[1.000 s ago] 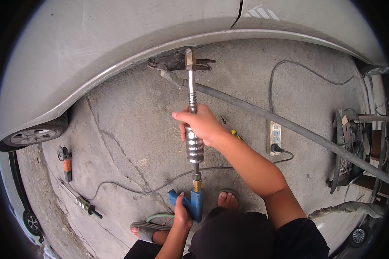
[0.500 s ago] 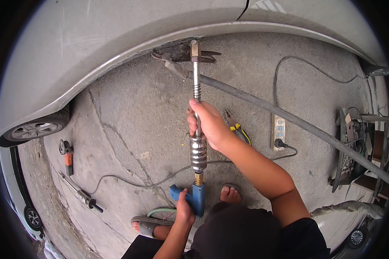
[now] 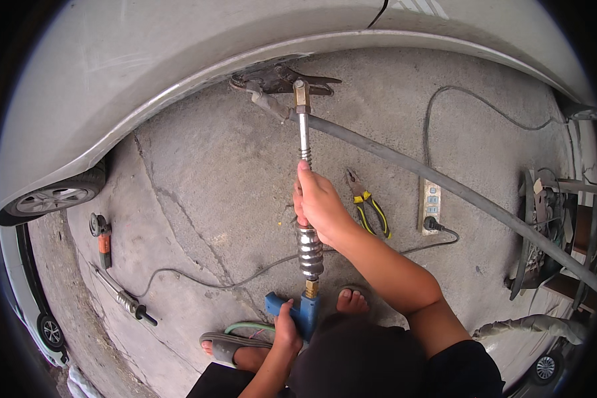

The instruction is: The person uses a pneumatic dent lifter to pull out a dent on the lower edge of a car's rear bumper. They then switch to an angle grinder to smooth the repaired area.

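Note:
A slide hammer dent puller [image 3: 310,255] lies lengthwise before me, its chrome ribbed weight low on the steel shaft. My left hand [image 3: 286,330] is closed around its blue pistol grip [image 3: 306,315]. My right hand [image 3: 322,207] wraps the shaft just above the weight, thumb pointing toward the far end. The tool's brass-coloured tip [image 3: 302,96] stands a little short of the pale car's sill [image 3: 199,86]. Beside the tip, dark locking pliers [image 3: 282,78] sit at the sill's lower edge, with a thick grey cable [image 3: 404,159] running from them to the right.
Yellow-and-black pliers [image 3: 368,202] and a power strip [image 3: 431,199] with a plug lie on the concrete right of my arm. An orange angle grinder [image 3: 103,242] and another slide hammer [image 3: 127,302] lie at left. A thin black cord [image 3: 245,282] crosses the floor near my feet.
Both hands have drawn the dent puller back toward me and slightly right, so its tip has come away from the sill's edge. My right forearm no longer covers the yellow-and-black pliers' handles.

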### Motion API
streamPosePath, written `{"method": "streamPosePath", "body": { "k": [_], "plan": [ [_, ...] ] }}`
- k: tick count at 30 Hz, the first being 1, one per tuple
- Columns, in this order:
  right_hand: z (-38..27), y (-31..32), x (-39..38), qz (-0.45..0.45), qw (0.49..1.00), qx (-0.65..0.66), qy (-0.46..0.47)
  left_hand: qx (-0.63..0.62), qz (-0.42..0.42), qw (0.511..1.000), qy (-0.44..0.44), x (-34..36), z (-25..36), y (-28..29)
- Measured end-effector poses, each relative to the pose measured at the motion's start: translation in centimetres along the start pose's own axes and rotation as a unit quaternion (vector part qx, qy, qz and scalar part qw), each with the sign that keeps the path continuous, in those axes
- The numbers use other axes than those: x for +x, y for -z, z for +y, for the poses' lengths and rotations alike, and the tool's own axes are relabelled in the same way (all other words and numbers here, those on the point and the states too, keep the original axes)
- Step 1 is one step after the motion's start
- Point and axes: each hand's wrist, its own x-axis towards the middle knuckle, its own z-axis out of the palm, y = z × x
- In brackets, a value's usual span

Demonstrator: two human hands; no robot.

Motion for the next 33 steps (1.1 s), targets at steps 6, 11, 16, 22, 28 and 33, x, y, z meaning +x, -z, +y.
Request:
{"method": "streamPosePath", "body": {
  "k": [6,11,16,22,28,33],
  "plan": [
    [-1.3,0.8,0.8,0.002,0.999,0.020,0.041,-0.013,0.002,1.000,-0.023,0.5,1.1,-0.7],
    [-1.3,0.2,0.7,-0.002,1.000,-0.005,0.015,-0.001,0.026,0.999,-0.031,0.2,0.9,-0.9],
    [-1.2,0.1,1.0,-0.003,1.000,-0.005,0.020,-0.007,0.023,1.000,-0.017,0.3,1.1,-0.8],
    [-1.4,0.2,1.1,-0.013,1.000,0.006,0.023,-0.008,0.031,0.999,-0.027,-0.2,1.4,-1.3],
    [-1.5,-0.3,0.8,-0.011,1.000,-0.008,0.023,-0.008,0.035,0.999,-0.037,-0.4,1.3,-1.3],
    [-1.7,-0.4,0.7,-0.018,1.000,0.004,0.014,-0.010,0.028,0.999,-0.024,0.3,1.0,-0.6]
  ]
}}
